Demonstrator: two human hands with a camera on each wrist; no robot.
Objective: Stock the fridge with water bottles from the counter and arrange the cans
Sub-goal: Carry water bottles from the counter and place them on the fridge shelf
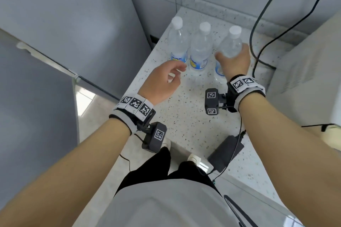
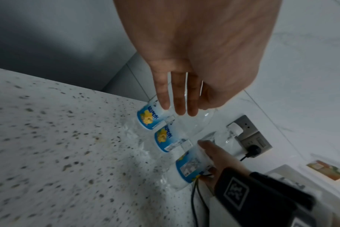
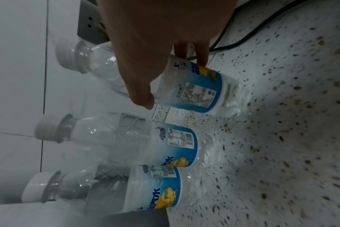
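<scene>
Speckled counter (image 1: pixel 184 116): pale stone top flecked dark, running away from the person's body toward the tiled wall.
Power brick (image 1: pixel 225 155): black, lying flat on the near right part of the counter, cable attached.
Left hand (image 1: pixel 160 81): over the counter's left edge, fingers apart and loosely extended, holding nothing; fingertips just short of the left bottle. In the left wrist view the fingers (image 2: pixel 180 98) are straight and point at that bottle's label.
Right hand (image 1: pixel 234 61): wrapped round the right bottle at mid-body, thumb on the near-left side, fingers round the far side.
Right bottle (image 1: pixel 229 48): clear water bottle, white cap, blue and yellow label; gripped, tilted slightly, base at or just above the counter; contact cannot be told.
Middle bottle (image 1: pixel 200 48): same kind, upright on the counter, untouched.
Left bottle (image 1: pixel 178 42): same kind, upright near the counter's left edge, just beside the middle bottle.
Fridge (image 1: pixel 73 24): grey, closed doors, left of the counter.
Wall socket (image 2: pixel 248 135): behind the bottles, black plug inserted.
</scene>
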